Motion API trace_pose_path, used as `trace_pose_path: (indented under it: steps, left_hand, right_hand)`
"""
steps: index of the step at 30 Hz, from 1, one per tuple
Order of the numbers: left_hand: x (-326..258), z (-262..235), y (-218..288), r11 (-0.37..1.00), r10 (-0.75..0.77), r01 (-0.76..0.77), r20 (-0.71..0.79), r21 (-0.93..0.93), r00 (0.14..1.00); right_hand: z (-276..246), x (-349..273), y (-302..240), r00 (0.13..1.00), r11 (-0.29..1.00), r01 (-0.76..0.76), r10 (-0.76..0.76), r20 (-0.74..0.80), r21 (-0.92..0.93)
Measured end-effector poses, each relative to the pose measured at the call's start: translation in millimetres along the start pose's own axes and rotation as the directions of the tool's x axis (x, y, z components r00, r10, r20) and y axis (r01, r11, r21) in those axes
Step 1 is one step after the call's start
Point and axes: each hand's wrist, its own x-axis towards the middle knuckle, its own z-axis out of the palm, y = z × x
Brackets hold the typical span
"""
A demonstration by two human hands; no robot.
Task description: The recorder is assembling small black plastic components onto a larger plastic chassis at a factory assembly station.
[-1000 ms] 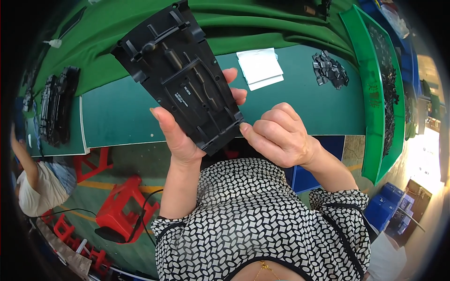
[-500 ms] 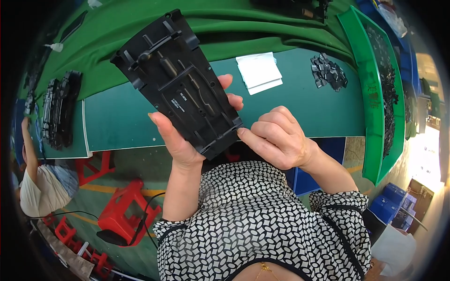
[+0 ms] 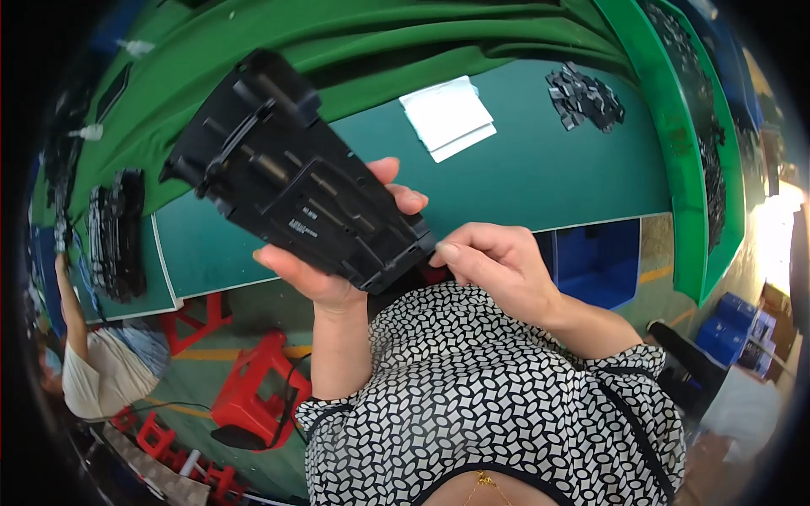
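Note:
A long black moulded plastic housing (image 3: 304,194) is tilted up and leftward over the near table edge, its ribbed, hollowed side showing. My left hand (image 3: 314,280) grips it from beneath near its narrower lower end, thumb on the near side and fingertips coming round the far side. At the lower right corner of the housing is my right hand (image 3: 502,274), its thumb and forefinger pinched together at the edge. Whatever lies between those fingertips is too small or hidden to make out.
The green table (image 3: 523,177) carries a white pad of sheets (image 3: 447,118) and a pile of small black pieces (image 3: 584,99). A green bin (image 3: 688,185) stands right; black parts (image 3: 116,236) stand left. Red stools (image 3: 260,392) and a co-worker (image 3: 118,363) are at lower left.
The housing has tipped further left, its upper end swinging down and leftward. My right hand has turned so its thumb shows on top, still at the corner. The whole view has shifted slightly.

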Motion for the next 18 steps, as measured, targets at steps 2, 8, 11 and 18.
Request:
trace_pose_path:
  steps: [2, 8, 11, 18]
  left_hand:
    - [-1.4, 0.6, -2.6, 1.000, -0.006, 0.006, 0.012, 0.014, 1.000]
    - [-1.5, 3.8, -2.0, 0.996, -0.019, 0.019, 0.001, 0.091, 1.000]
    - [-1.5, 4.2, -2.3, 0.997, -0.023, 0.023, 0.007, 0.078, 1.000]
    - [-4.3, 3.2, 3.0, 0.994, -0.028, 0.029, -0.006, 0.102, 1.000]
  right_hand:
    - [3.8, 2.1, -1.7, 0.998, 0.997, -0.054, 0.055, -0.012, 0.062]
    - [7.4, 1.4, 1.4, 0.994, 0.983, -0.098, 0.103, -0.025, 0.155]
    - [10.6, 1.3, -0.7, 0.994, 0.985, -0.076, 0.087, -0.063, 0.156]
    - [17.2, 2.5, 1.1, 0.994, 0.980, -0.069, 0.084, -0.071, 0.188]
